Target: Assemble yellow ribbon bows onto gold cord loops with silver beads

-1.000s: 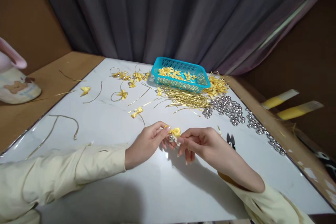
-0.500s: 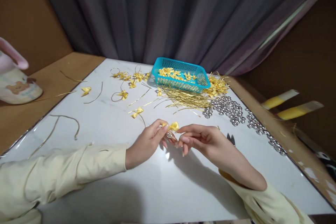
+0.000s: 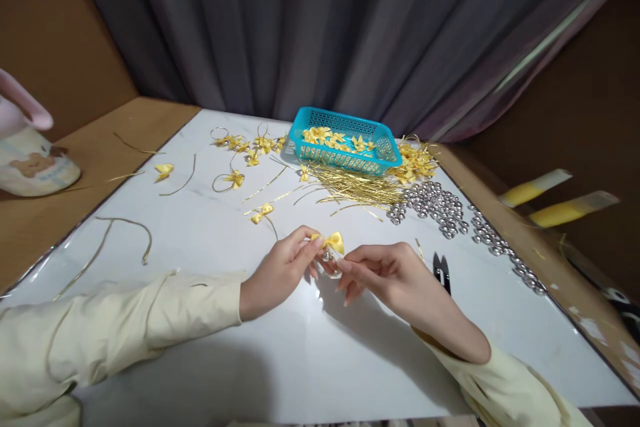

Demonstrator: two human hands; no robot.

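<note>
- While the yellow bow (image 3: pixel 334 242) was pinched by the left hand (image 3: pixel 283 271) above the table (image 3: pixel 310 353), a silver bead (image 3: pixel 327 256) was seen just beneath it.
- The thumb and forefinger of the right hand (image 3: pixel 400 277) were held close beside the bead; whether anything was pinched could not be told.
- Gold strands (image 3: pixel 357 187) were heaped before the blue basket (image 3: pixel 340 158), with loose beads (image 3: pixel 435 205) scattered to their right.
- Black snips (image 3: pixel 441 270) were partly hidden by the right hand.
</note>
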